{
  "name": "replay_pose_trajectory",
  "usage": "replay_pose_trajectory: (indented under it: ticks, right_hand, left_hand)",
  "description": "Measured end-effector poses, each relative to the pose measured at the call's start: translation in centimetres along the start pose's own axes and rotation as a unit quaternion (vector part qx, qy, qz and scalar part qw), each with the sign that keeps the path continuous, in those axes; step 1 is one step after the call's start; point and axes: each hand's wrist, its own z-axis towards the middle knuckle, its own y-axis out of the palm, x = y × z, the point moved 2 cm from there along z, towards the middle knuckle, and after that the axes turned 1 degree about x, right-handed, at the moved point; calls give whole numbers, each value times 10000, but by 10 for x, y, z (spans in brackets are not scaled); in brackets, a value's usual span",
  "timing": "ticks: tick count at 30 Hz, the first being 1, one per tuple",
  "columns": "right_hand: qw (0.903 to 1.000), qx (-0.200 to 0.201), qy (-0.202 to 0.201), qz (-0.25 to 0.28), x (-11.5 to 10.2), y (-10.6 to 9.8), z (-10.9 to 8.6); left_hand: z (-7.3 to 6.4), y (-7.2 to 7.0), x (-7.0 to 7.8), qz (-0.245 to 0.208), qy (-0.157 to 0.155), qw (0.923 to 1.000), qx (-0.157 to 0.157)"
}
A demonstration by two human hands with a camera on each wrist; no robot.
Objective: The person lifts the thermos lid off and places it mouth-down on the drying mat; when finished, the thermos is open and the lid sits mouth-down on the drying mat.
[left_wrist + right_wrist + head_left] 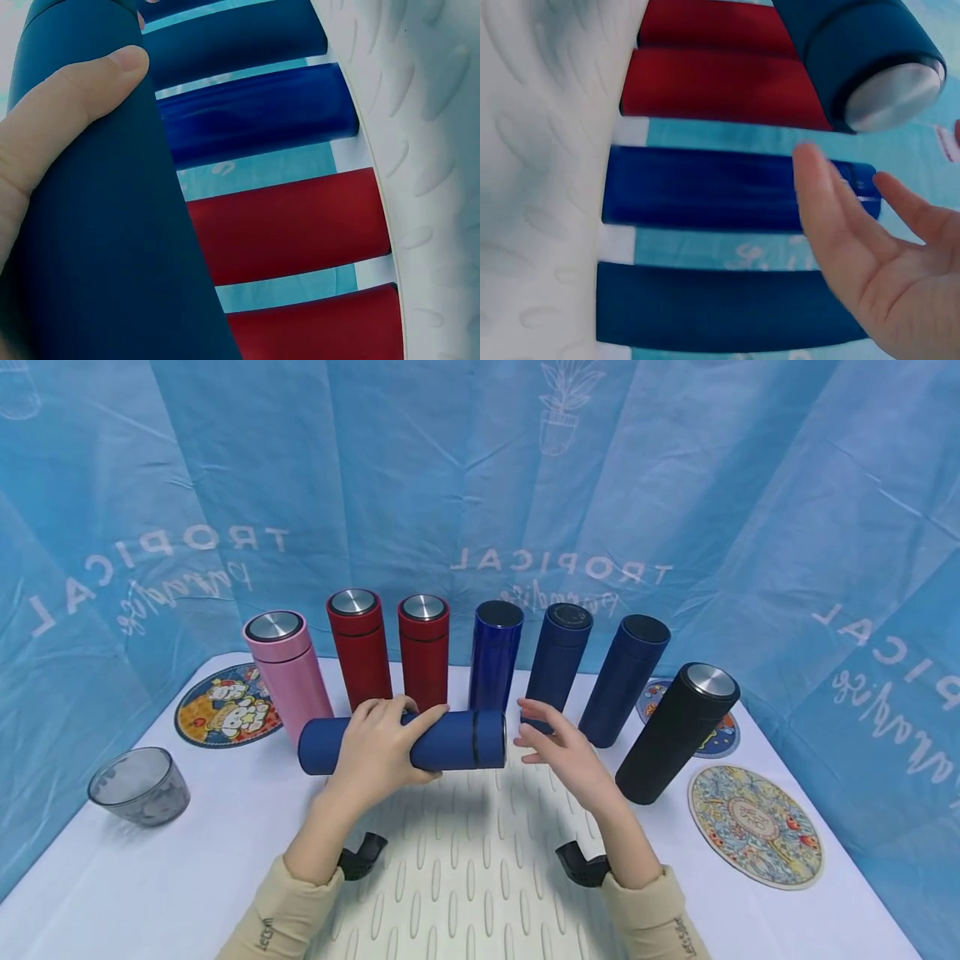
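Note:
My left hand [382,743] grips a blue thermos flask [457,740] round its body and holds it sideways above the mat, its lidded end to the right. In the left wrist view the thumb lies along the flask [112,210]. The silver lid top [896,97] shows in the right wrist view. My right hand [564,752] is apart from that lid, just to its right, with relaxed fingers and nothing held. Behind the hands stand two red flasks [424,652], a glossy blue flask [495,652] and two matte dark blue flasks [558,652].
A pink flask [288,668] stands at the left, a black flask [671,739] at the right. A grey glass cup [142,789] sits far left. Round patterned coasters [756,827] lie on both sides. A textured white mat [457,893] covers the table's middle, with a blue curtain [420,485] behind.

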Motion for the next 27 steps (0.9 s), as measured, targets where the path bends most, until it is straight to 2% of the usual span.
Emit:
replay_pose_trajectory:
  ticks: [4, 7, 13, 16, 20, 27]
  right_hand:
    - [9989, -297, 263, 247, 3, 9, 2]
    - [9978, -399, 511, 118, 6, 14, 3]
    - [9955, -497, 804, 11, 13, 21, 6]
    - [9949, -609, 802, 94, 15, 23, 8]
    - [9942, -735, 641, 461, 17, 23, 9]
    - [9928, -523, 532, 933, 18, 17, 8]
  left_hand:
    - [-1, 2, 3, -93, -84, 9995, -295]
    - [-2, 4, 6, -57, -86, 9988, -479]
    - [-2, 5, 10, -9, 32, 9981, -613]
    - [-2, 6, 10, -43, 46, 9975, -698]
    - [-2, 6, 10, -143, 71, 9971, -740]
    - [-4, 3, 2, -228, -60, 9953, -944]
